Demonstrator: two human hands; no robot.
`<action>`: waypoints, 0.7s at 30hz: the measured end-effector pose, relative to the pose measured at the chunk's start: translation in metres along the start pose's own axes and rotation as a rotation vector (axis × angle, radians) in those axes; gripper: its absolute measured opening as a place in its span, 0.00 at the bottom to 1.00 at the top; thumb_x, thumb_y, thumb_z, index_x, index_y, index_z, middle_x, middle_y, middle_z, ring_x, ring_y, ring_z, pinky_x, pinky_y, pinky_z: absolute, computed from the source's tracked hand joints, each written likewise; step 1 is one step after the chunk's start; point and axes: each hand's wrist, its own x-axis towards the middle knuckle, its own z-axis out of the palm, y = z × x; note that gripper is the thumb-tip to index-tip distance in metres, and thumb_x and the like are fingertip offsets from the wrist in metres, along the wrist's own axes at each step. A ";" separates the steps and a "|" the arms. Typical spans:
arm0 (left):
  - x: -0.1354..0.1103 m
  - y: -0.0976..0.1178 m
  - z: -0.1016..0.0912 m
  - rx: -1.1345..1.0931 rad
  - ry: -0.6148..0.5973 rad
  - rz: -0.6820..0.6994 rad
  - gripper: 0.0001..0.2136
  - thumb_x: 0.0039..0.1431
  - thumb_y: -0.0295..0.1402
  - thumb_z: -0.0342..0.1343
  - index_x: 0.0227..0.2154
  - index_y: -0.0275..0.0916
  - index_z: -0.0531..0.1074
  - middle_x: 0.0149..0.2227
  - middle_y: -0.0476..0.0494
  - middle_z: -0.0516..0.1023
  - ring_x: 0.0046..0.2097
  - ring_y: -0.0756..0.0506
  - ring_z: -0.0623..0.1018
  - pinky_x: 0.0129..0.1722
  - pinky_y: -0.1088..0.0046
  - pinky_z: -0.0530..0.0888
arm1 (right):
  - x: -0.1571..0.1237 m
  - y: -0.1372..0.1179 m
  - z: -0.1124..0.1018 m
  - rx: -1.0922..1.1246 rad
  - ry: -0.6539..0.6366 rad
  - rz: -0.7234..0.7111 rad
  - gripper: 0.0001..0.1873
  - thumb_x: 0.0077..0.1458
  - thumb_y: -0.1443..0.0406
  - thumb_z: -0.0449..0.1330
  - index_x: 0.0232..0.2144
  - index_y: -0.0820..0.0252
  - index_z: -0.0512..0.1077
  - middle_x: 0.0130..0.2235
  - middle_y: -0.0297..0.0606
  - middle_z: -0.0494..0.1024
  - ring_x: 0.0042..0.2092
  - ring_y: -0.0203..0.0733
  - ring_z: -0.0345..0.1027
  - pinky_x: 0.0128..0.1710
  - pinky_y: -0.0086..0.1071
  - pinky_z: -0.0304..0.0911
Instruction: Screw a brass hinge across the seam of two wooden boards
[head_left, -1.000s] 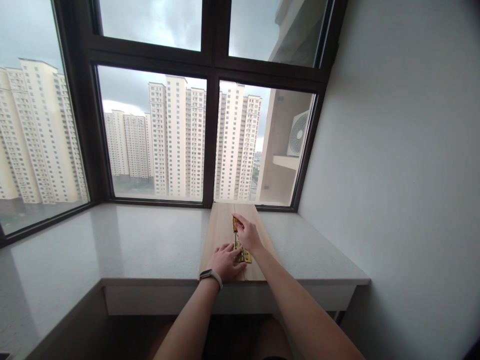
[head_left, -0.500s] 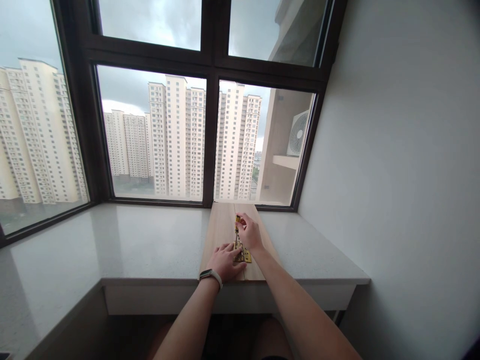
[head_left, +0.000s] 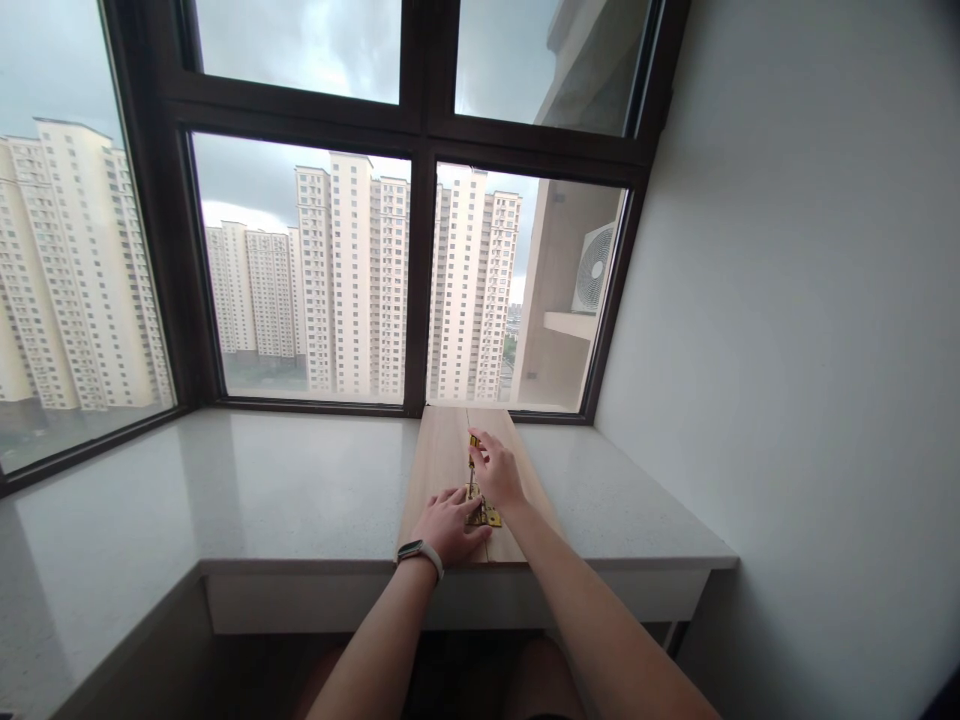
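A light wooden board (head_left: 442, 460) lies on the white windowsill, running from its front edge to the window. A brass hinge (head_left: 487, 517) sits on the board near the front. My left hand (head_left: 448, 525), with a band on the wrist, rests flat beside the hinge, fingers pressing its left edge. My right hand (head_left: 496, 472) is closed round a small screwdriver (head_left: 472, 447) with a yellow handle, held upright over the hinge.
The white stone windowsill (head_left: 300, 490) wraps round to the left under dark-framed windows (head_left: 420, 280). A white wall (head_left: 787, 330) rises close on the right. The sill's front edge (head_left: 600, 568) drops off towards my legs.
My right hand's fingers have shifted slightly on the screwdriver handle. The left hand has stayed on the hinge.
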 end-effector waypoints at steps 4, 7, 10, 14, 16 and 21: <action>0.000 0.000 0.000 0.002 0.012 0.010 0.29 0.60 0.60 0.48 0.61 0.56 0.67 0.66 0.46 0.65 0.66 0.35 0.62 0.62 0.49 0.61 | 0.001 0.001 -0.001 0.111 -0.038 0.016 0.21 0.66 0.66 0.50 0.57 0.49 0.71 0.52 0.37 0.79 0.48 0.42 0.75 0.48 0.34 0.71; 0.001 0.000 0.001 0.013 0.006 0.004 0.30 0.60 0.60 0.48 0.61 0.56 0.67 0.66 0.46 0.65 0.66 0.34 0.61 0.62 0.49 0.61 | 0.002 0.003 -0.001 0.134 -0.044 0.036 0.21 0.64 0.66 0.50 0.56 0.50 0.72 0.48 0.36 0.81 0.45 0.41 0.76 0.46 0.34 0.71; 0.001 0.000 0.001 0.020 0.004 0.002 0.30 0.60 0.60 0.48 0.62 0.56 0.66 0.66 0.46 0.64 0.67 0.34 0.61 0.62 0.49 0.61 | 0.004 0.006 -0.001 0.141 -0.029 0.043 0.20 0.63 0.66 0.51 0.55 0.52 0.73 0.47 0.36 0.81 0.44 0.41 0.76 0.46 0.33 0.71; 0.001 -0.001 0.001 0.025 0.002 0.004 0.31 0.60 0.61 0.48 0.62 0.57 0.66 0.66 0.46 0.64 0.66 0.35 0.62 0.62 0.49 0.61 | 0.005 0.008 0.000 0.142 -0.007 0.045 0.20 0.63 0.66 0.51 0.54 0.52 0.73 0.44 0.36 0.82 0.43 0.42 0.76 0.44 0.33 0.70; 0.001 -0.001 0.001 0.030 -0.003 0.002 0.30 0.60 0.61 0.47 0.62 0.57 0.65 0.67 0.47 0.64 0.66 0.34 0.61 0.62 0.50 0.61 | 0.005 0.007 0.001 0.137 -0.007 0.047 0.20 0.62 0.66 0.52 0.54 0.52 0.74 0.43 0.36 0.82 0.42 0.42 0.76 0.43 0.33 0.71; 0.000 0.000 0.000 0.037 -0.007 0.000 0.31 0.60 0.61 0.46 0.63 0.57 0.65 0.66 0.47 0.64 0.66 0.35 0.61 0.63 0.51 0.61 | 0.007 0.004 0.003 0.093 0.004 0.049 0.19 0.61 0.67 0.54 0.52 0.52 0.74 0.42 0.36 0.82 0.41 0.42 0.76 0.43 0.33 0.70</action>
